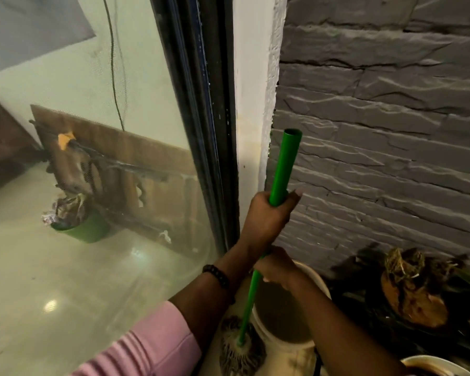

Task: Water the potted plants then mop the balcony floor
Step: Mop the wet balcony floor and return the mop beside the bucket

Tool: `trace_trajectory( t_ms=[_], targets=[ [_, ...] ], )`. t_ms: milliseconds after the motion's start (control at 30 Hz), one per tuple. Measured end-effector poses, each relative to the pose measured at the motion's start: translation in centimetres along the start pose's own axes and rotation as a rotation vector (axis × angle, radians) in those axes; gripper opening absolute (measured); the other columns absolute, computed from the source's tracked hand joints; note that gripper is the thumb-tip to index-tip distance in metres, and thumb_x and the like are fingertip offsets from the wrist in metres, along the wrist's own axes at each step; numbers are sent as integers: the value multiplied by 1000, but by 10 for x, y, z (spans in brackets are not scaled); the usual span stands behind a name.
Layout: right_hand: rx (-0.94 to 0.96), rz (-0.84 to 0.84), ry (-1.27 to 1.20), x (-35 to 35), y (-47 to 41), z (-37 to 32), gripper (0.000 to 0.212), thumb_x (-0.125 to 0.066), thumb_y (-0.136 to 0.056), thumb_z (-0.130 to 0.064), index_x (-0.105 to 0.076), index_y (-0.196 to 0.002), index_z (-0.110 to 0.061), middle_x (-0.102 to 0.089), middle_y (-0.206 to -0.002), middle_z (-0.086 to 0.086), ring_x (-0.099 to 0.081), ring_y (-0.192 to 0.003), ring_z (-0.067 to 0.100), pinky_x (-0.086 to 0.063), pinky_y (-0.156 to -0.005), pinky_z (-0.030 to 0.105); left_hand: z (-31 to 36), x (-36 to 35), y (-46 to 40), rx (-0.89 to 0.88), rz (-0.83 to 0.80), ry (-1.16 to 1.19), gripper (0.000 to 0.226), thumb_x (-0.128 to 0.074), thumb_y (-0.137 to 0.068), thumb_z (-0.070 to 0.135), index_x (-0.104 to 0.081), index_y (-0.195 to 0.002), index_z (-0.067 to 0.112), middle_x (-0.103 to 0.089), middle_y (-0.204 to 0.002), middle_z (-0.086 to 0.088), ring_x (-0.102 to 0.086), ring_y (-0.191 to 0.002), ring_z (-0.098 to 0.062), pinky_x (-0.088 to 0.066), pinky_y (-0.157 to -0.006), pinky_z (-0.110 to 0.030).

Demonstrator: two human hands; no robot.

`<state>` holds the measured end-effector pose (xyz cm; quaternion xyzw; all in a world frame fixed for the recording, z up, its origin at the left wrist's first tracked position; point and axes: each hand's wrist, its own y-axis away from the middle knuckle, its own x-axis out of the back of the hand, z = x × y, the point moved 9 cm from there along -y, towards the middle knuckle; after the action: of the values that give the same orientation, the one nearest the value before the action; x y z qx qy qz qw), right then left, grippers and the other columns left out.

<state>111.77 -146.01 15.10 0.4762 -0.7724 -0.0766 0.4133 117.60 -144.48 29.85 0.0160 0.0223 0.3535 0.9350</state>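
Now | left hand [266, 215]: grip wrapped around mop handle [284, 169] | right hand [276, 268]: grip clasped just below | mop head [240, 348] beneath both grips, beside bucket [280, 318]

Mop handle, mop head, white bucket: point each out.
mop handle [284, 164], head view, upper green shaft.
mop head [239, 351], head view, string bundle.
white bucket [316, 278], head view, far rim.

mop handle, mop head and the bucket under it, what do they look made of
Mop handle: a hollow tube, open at the top, with a smooth glossy green coat; painted metal or plastic, I cannot tell which. Mop head: bundled strands, grey-brown and matted, probably cotton yarn. Bucket: cream-white with a smooth moulded rim, likely plastic.
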Motion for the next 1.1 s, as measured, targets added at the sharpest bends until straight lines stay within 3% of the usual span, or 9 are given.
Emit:
trace_trajectory(
  t_ms=[200, 367, 433, 533, 633, 767, 867, 1000, 1100],
  targets=[
    [98, 49, -71, 10, -16, -47, 19, -65, -71, -35, -59, -56, -24, -61, -46, -23, -58, -45, -8, -36, -42, 13, 38, 39, -11, -69, 130, -31, 37, -65, -86, 34, -48, -54, 24, -46, -43, 7, -42, -41, -9, -38, -50, -28],
    [88, 88, 54, -29, -31, -25, 22, -60, -84, -38, -45, -71, -28, -43, -70, -17, -42, -66, 3, -33, -69, 25, 4, 44, -6, -3, 73, -116, 36, -63, -85, 33, -47, -55, 23, -46, -43, 7, -44, -40, -7, -40, -50, -27],
    [75, 103, 29, -40, -32, -16, 28, -57, -88, -37, -40, -66, -30, -40, -67, -15, -39, -62, 2, -33, -71, 27, -3, 43, -7, 19, 55, -134, 37, -62, -85, 31, -45, -54, 23, -45, -42, 8, -43, -40, -7, -40, -50, -27],
    [-21, 122, -71, -33, -32, -9, 22, -64, -83, -37, -62, -80, -16, -60, -75, -1, -61, -74, 20, -39, -67, 28, 4, 38, -15, 46, 21, -149, 31, -60, -79, 29, -43, -54, 21, -43, -44, 7, -40, -40, -11, -38, -49, -29],
    [-53, 90, -109, -29, -23, -1, 21, -69, -79, -35, -63, -83, -15, -64, -83, 4, -65, -85, 26, -43, -68, 28, 6, 24, -13, 76, -50, -163, 29, -59, -77, 27, -43, -53, 21, -43, -46, 3, -40, -42, -15, -37, -48, -29],
    [-105, 39, -160, -36, 0, 23, 17, -68, -83, -31, -57, -73, -23, -61, -76, 0, -63, -79, 20, -52, -71, 32, -9, -6, 8, 91, -236, -151, 40, -64, -89, 26, -45, -54, 24, -44, -46, 7, -40, -44, -14, -37, -49, -29],
    [-52, 59, -37, -30, 7, 26, 29, -61, -88, -32, -44, -64, -28, -47, -62, -8, -48, -55, 4, -38, -52, 19, -11, -23, 22, 88, -316, -166, 45, -65, -92, 29, -43, -54, 24, -41, -48, 5, -38, -46, -14, -35, -53, -31],
    [16, 109, -134, -8, 3, 6, 14, -65, -84, -24, -57, -73, -21, -63, -78, 1, -62, -77, 19, -51, -74, 35, 10, -13, 17, 30, -303, -160, 40, -64, -93, 25, -47, -57, 16, -42, -52, -4, -41, -50, -18, -38, -55, -33],
    [67, 175, -176, 2, -3, -2, 5, -62, -86, -28, -57, -85, -26, -66, -97, 1, -60, -90, 17, -48, -78, 32, 15, -1, 17, -21, -292, -185, 41, -63, -95, 20, -47, -63, 0, -41, -58, -15, -42, -54, -21, -39, -57, -36]
  ],
)
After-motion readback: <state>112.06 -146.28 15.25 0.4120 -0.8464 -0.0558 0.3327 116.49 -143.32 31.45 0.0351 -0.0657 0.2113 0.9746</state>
